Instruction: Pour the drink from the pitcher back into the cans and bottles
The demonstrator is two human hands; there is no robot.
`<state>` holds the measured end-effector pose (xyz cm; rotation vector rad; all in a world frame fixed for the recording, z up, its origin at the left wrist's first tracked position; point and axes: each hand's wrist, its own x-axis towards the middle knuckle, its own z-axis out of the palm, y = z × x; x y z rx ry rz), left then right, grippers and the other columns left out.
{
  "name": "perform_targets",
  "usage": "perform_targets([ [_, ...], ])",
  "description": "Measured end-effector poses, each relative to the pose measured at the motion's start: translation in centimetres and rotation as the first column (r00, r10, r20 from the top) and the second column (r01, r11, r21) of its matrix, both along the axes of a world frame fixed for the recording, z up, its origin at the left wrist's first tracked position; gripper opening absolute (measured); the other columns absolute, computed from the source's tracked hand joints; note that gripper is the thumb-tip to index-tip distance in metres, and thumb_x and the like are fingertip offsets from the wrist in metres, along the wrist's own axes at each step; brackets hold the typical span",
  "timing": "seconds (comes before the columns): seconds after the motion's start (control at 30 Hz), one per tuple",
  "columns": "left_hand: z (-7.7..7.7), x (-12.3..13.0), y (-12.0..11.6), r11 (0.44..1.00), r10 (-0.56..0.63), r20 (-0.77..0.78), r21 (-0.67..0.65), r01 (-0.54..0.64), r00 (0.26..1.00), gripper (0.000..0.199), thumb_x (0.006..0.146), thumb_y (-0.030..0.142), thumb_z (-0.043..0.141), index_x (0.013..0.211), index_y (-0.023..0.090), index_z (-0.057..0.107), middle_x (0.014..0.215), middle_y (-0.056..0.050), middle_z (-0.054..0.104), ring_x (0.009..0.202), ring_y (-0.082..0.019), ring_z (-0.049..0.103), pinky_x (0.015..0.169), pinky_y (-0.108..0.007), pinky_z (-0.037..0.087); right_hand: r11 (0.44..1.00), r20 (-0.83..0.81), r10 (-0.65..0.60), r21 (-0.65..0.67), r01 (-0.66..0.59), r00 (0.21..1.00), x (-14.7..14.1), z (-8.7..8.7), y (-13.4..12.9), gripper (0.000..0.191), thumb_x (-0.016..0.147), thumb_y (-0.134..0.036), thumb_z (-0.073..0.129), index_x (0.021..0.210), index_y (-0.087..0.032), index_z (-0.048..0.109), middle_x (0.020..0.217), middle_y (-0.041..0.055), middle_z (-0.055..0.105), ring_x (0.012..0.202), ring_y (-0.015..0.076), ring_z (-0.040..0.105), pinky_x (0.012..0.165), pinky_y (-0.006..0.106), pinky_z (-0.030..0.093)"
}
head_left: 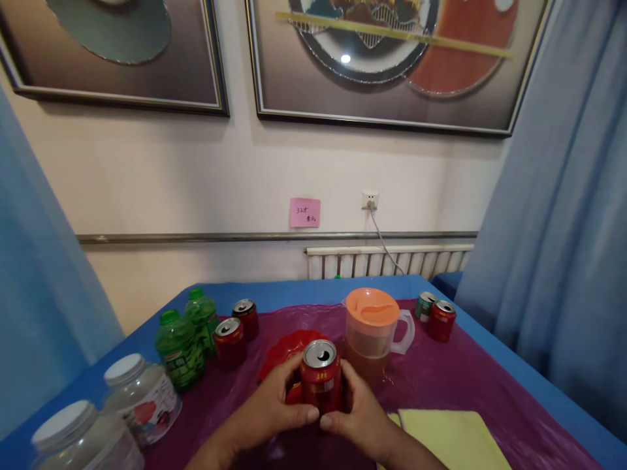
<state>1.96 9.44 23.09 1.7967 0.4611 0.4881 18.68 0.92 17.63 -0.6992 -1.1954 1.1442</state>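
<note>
- The left hand [280, 399] and the right hand [361, 405] wrap a red can [321, 380] from both sides, thumbs almost meeting in front; it stands upright, mouth open, nearer the wearer than the pitcher [371, 336] and left of it.
- The step in hand looks like steadying or carrying this can; whether its base touches anything is hidden. The next move likely calls for keeping it level and clear of the pitcher.
- Left of the pitcher: a red dish [279, 349], two other cans [230, 344], green bottles [179, 356], white-lidded jars [143, 401].
- Right of the pitcher: a can pair [441, 322]; nearer, a yellow cloth [450, 436].
- Under the pitcher: a purple sheet [484, 375] over a blue table cover [210, 295].
- Beyond the pitcher: a radiator [416, 263], a socket [370, 200] and a pink note [304, 213]; blue curtains [553, 215] flank everything.
</note>
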Motion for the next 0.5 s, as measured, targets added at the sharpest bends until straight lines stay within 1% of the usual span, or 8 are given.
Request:
perform_targets([
  [0.1, -1.2, 0.3, 0.6, 0.995, 0.094, 0.040, 0.034, -0.095, 0.995, 0.085, 0.065, 0.049, 0.082, 0.139, 0.022, 0.051, 0.141, -0.011, 0.058, 0.130, -0.033, 0.054, 0.112, -0.047, 0.041, 0.983, 0.031, -0.183, -0.027, 0.184, 0.983, -0.4, -1.4, -0.7, 0.075, 0.068, -0.060, 0.080, 0.126, -0.024, 0.051, 0.124, 0.0120, 0.066, 0.115, 0.0312, 0.063, 0.097, 0.047, 0.050],
  [0.13, -1.7, 0.3, 0.9, 0.985, 0.155, 0.043, 0.064, -0.158, 0.987, 0.082, 0.065, 0.047, 0.082, 0.138, 0.022, 0.052, 0.140, -0.012, 0.059, 0.129, -0.033, 0.056, 0.112, -0.047, 0.042, 0.956, 0.076, -0.287, -0.036, 0.290, 0.955, -0.2, -2.2, -1.2, 0.068, 0.073, -0.058, 0.077, 0.125, -0.023, 0.053, 0.122, 0.0119, 0.067, 0.113, 0.0302, 0.064, 0.095, 0.046, 0.052],
  [0.2, -2.7, 0.1, 1.7, 0.939, 0.307, 0.044, 0.146, -0.310, 0.951, 0.077, 0.066, 0.043, 0.080, 0.134, 0.021, 0.054, 0.135, -0.012, 0.063, 0.123, -0.032, 0.060, 0.108, -0.047, 0.046, 0.853, 0.179, -0.508, -0.032, 0.521, 0.843, 1.0, -3.7, -2.4, 0.049, 0.084, -0.054, 0.068, 0.121, -0.023, 0.057, 0.115, 0.0111, 0.068, 0.107, 0.0275, 0.065, 0.091, 0.042, 0.053],
  [0.3, -4.2, -0.3, 3.0, 0.807, 0.522, 0.040, 0.301, -0.509, 0.852, 0.069, 0.066, 0.043, 0.077, 0.129, 0.020, 0.056, 0.123, -0.012, 0.070, 0.111, -0.032, 0.068, 0.100, -0.047, 0.052, 0.667, 0.264, -0.725, 0.039, 0.744, 0.636, 4.8, -5.3, -4.1, 0.038, 0.090, -0.049, 0.060, 0.117, -0.022, 0.060, 0.114, 0.0116, 0.066, 0.106, 0.0266, 0.063, 0.090, 0.040, 0.052],
  [0.33, -4.7, -0.4, 3.4, 0.755, 0.579, 0.042, 0.349, -0.555, 0.815, 0.068, 0.066, 0.043, 0.076, 0.127, 0.020, 0.057, 0.120, -0.011, 0.072, 0.108, -0.032, 0.069, 0.098, -0.047, 0.053, 0.628, 0.283, -0.757, 0.062, 0.776, 0.589, 6.5, -5.4, -4.4, 0.041, 0.089, -0.049, 0.061, 0.119, -0.021, 0.059, 0.114, 0.0118, 0.066, 0.106, 0.0271, 0.063, 0.090, 0.040, 0.053],
  [0.4, -5.5, -0.6, 4.0, 0.657, 0.666, 0.051, 0.431, -0.618, 0.744, 0.066, 0.065, 0.046, 0.076, 0.123, 0.020, 0.059, 0.116, -0.011, 0.073, 0.104, -0.033, 0.070, 0.094, -0.047, 0.055, 0.498, 0.307, -0.838, 0.086, 0.863, 0.452, 9.8, -4.9, -4.5, 0.048, 0.086, -0.050, 0.063, 0.124, -0.021, 0.055, 0.118, 0.0121, 0.064, 0.109, 0.0273, 0.061, 0.092, 0.041, 0.051],
  [0.47, -6.2, -0.8, 4.4, 0.583, 0.718, 0.060, 0.492, -0.646, 0.693, 0.066, 0.063, 0.048, 0.076, 0.121, 0.020, 0.061, 0.115, -0.012, 0.074, 0.104, -0.034, 0.070, 0.093, -0.047, 0.055, 0.417, 0.320, -0.872, 0.089, 0.905, 0.370, 12.7, -4.0, -3.7, 0.056, 0.083, -0.053, 0.065, 0.127, -0.020, 0.053, 0.126, 0.0131, 0.061, 0.113, 0.0279, 0.059, 0.096, 0.043, 0.049],
  [0.5, -6.5, -0.8, 4.6, 0.558, 0.731, 0.063, 0.517, -0.649, 0.679, 0.066, 0.063, 0.049, 0.076, 0.120, 0.020, 0.062, 0.116, -0.013, 0.073, 0.106, -0.034, 0.069, 0.094, -0.047, 0.054, 0.410, 0.330, -0.872, 0.087, 0.908, 0.362, 13.9, -3.4, -3.1, 0.058, 0.082, -0.054, 0.066, 0.127, -0.020, 0.053, 0.128, 0.0137, 0.060, 0.115, 0.0282, 0.059, 0.097, 0.043, 0.048],
])
